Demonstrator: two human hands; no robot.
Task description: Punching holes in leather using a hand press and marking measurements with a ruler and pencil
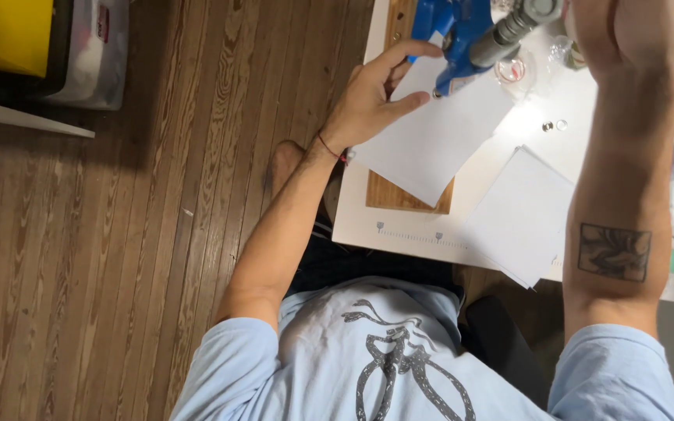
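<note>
Person working at a white table [399, 234] above a wooden plank floor [157, 203].
Left hand [372, 93], fingers spread, is pressing a white sheet [438, 140] under a blue press [462, 35]; the right hand [626, 27] is running out of frame, grip unclear.

obstacles ahead of you: blue press tool [462, 35] over the white sheet [431, 140]; clear glass jar [515, 72] and two small metal rings [554, 125] just beside it. open passage: bare tabletop [485, 168] between sheet and paper stack [520, 218].
</note>
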